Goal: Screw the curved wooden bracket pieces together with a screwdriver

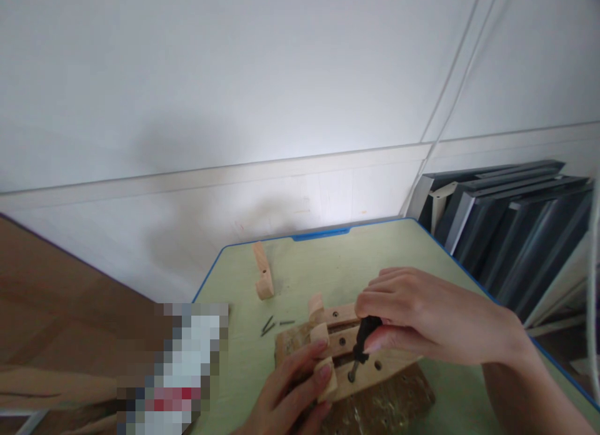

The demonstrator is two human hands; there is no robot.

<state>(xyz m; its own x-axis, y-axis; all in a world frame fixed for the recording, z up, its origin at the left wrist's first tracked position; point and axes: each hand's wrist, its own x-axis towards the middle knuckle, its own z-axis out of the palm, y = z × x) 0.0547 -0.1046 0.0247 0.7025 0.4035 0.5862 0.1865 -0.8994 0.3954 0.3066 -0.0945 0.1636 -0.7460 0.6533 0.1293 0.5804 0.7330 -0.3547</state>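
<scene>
My right hand (398, 313) is closed round the black handle of a screwdriver (368, 335). Its metal shaft points down, with the tip at a hole in the nearest pale wooden piece (389, 375). My left hand (300, 385) presses its fingers on the upturned left ends of the wooden pieces and steadies them. Several such hook-shaped pieces lie side by side on a worn brown board (384, 407), with dark screws or holes in them. Another wooden hook (263, 274) lies apart towards the back left. A few loose screws (268, 325) are left of the board.
The pale green table (328, 260) has a blue edge and stands against a white wall (234, 79). Dark flat panels (510, 216) lean at the right. A blurred-out object (182, 372) is at the front left, near a brown cardboard surface (56, 297).
</scene>
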